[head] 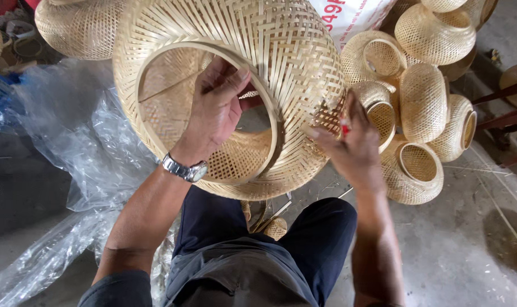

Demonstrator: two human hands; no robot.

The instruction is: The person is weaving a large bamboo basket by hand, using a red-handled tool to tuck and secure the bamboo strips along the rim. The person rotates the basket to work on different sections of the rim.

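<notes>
A large round woven bamboo lampshade fills the upper middle of the head view, held above my lap. My left hand, with a metal wristwatch, reaches into its round opening and grips the inner rim ring. My right hand presses against the shade's outer weave at the right side, fingers pinched around a small red tool whose tip touches the strips. My dark trousers show below.
A pile of several smaller woven bamboo shades lies on the concrete floor at the right. Crumpled clear plastic sheeting spreads at the left. More shades sit at the upper left, a white printed sack behind.
</notes>
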